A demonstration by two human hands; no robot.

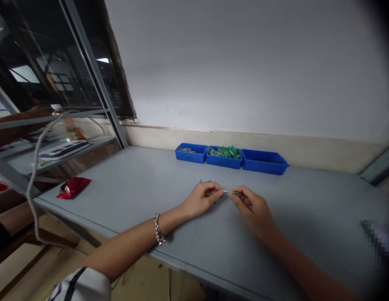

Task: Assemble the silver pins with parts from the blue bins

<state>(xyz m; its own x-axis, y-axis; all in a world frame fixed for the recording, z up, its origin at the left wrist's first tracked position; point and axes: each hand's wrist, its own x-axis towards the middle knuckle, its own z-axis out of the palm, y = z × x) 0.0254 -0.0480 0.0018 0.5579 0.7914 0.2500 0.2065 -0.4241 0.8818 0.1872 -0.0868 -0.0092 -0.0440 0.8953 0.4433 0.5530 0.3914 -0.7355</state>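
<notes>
My left hand (204,198) and my right hand (250,204) meet over the middle of the grey table, fingers pinched. Between them runs a thin metal rod (228,192), one end in each hand; its exact kind is too small to make out. Beside the left fingers a few thin dark pieces (204,181) show, partly hidden by the hand. Beyond the hands stand three blue bins in a row. Small metal parts (187,149) lie in the left bin (190,157), green-and-clear packets (224,151) in the middle bin (223,162), and dark small parts in the right bin (263,167).
A red packet (73,187) lies at the table's left end. The metal shelf on the left carries a power strip (64,149) and an orange bottle (73,128), with a pale cable (32,184) hanging down. A white wall (244,75) rises behind the table (144,179).
</notes>
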